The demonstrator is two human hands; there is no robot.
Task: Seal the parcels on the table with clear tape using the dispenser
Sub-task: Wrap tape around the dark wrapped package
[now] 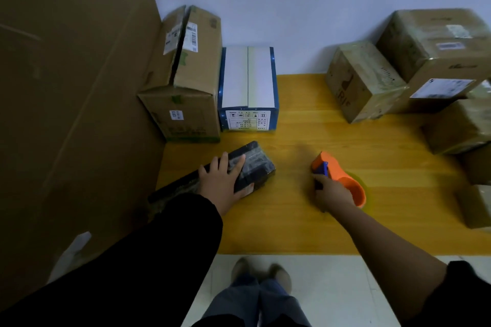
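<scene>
A long black parcel (pixel 255 164) wrapped in glossy film lies slanted on the yellow wooden table (pixel 305 228), near its left edge. My left hand (pixel 221 180) lies on top of the parcel, fingers spread over it and thumb curled round its near side. To the right, my right hand (pixel 332 192) grips the handle of an orange tape dispenser (pixel 342 180) with a blue part at its front, low over the table. A gap of bare table separates the dispenser from the black parcel.
A brown carton (pixel 186 82) and a white-and-blue box (pixel 248 90) stand at the back left. Several taped brown parcels (pixel 398 71) pile up at the back right and along the right edge. A tall cardboard sheet (pixel 71 87) rises on the left.
</scene>
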